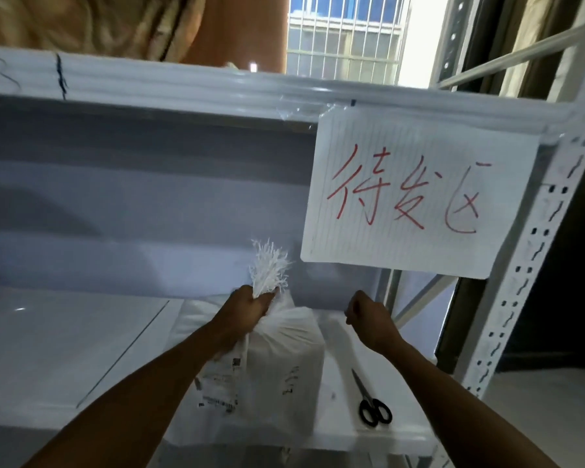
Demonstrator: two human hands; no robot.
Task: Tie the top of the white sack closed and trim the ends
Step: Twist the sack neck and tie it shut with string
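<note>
A white woven sack (pixel 281 363) stands upright on the white shelf (pixel 65 349), with printed labels on its front. Its top is gathered into a neck, and frayed white strands (pixel 269 265) stick up above it. My left hand (pixel 247 309) grips that gathered neck just under the fraying. My right hand (pixel 368 315) is curled into a fist to the right of the sack, apart from it; whether it holds a cord is too small to tell. Black-handled scissors (pixel 370 401) lie flat on the shelf right of the sack.
A lined paper sign (pixel 409 194) with red writing hangs taped from the upper shelf beam (pixel 183 84), just above and right of the sack top. A perforated white upright (pixel 534 265) stands at right. A barred window (pixel 345 35) shows behind.
</note>
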